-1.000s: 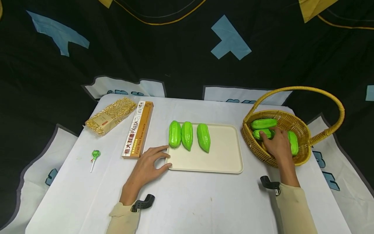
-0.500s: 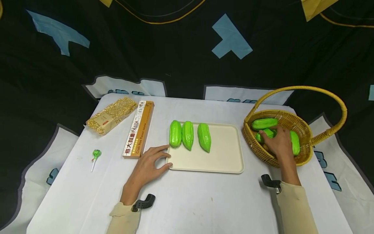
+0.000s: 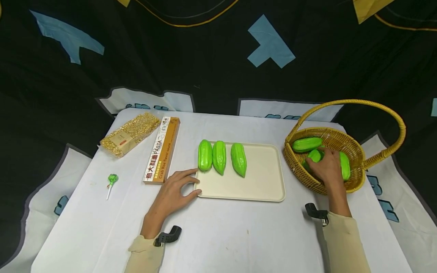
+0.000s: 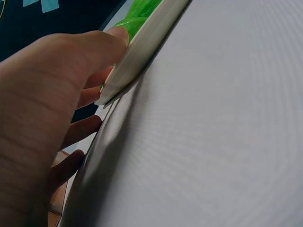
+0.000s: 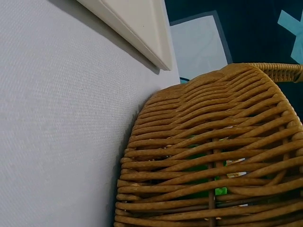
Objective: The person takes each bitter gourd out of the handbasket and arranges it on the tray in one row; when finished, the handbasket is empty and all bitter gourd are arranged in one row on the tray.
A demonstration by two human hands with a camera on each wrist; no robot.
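My right hand (image 3: 328, 167) reaches down into the wicker basket (image 3: 355, 149) and grips a shiny green bitter melon (image 3: 315, 155), thumb on its near side; the fingertips are partly hidden. Another bitter melon (image 3: 307, 144) lies behind it, and one more (image 3: 345, 166) sits to the right of the hand. In the right wrist view the basket's woven side (image 5: 208, 142) hides the hand. My left hand (image 3: 174, 191) rests its spread fingers at the left edge of the cream tray (image 3: 259, 182). Three bitter melons (image 3: 219, 157) lie in a row on the tray's left half.
A pasta box (image 3: 162, 151) lies left of the tray, with a bag of yellow grains (image 3: 136, 131) beyond it. A green lollipop (image 3: 110, 184) is farther left. The basket's tall handle (image 3: 362, 101) arches over the right side. White cloth covers the table (image 3: 239, 235).
In the basket, my right hand has shifted the gripped bitter melon slightly right and turned it, while the one behind has moved a little. The left hand stays at the tray's edge.
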